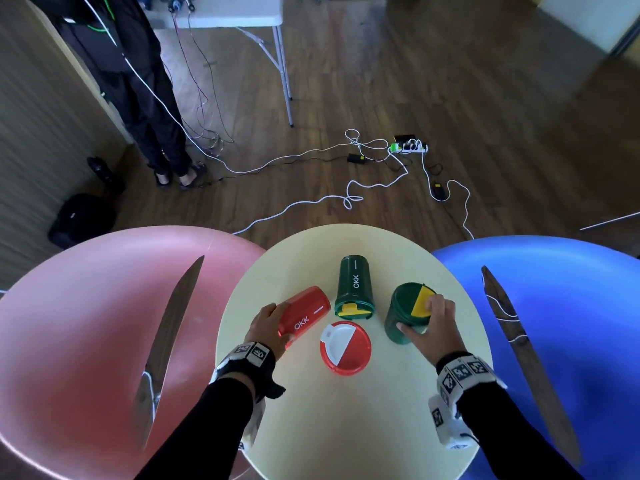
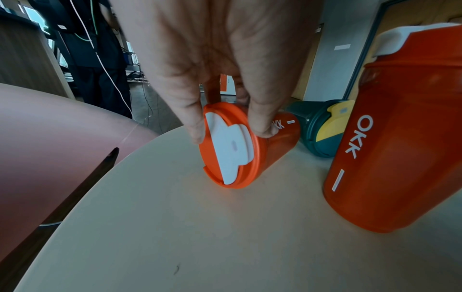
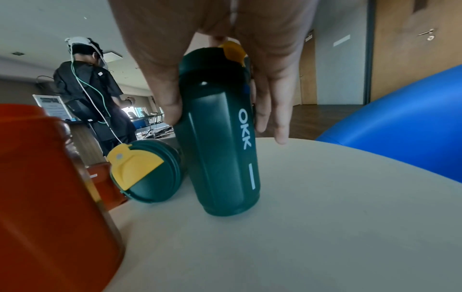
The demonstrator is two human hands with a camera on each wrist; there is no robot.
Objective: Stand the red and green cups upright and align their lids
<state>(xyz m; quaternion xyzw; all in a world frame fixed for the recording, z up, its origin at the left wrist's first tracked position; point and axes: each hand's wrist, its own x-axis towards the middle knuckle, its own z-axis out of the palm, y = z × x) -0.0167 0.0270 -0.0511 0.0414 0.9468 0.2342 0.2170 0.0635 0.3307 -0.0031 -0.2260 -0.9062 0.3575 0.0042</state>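
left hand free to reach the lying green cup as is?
Probably not yet. The left hand grips the lying red cup, so it is occupied. The lying green cup sits just past that red cup with nothing on it; once the hand lets go, the way looks open.

An office-like room set up for recording: wood-plank floor (image 1: pixel 381 81), a white folding table (image 1: pixel 242 12) strung with cables, a power strip (image 1: pixel 410 147) on the floor beside it, and a wired-up person (image 3: pixel 87 89) standing near that table.
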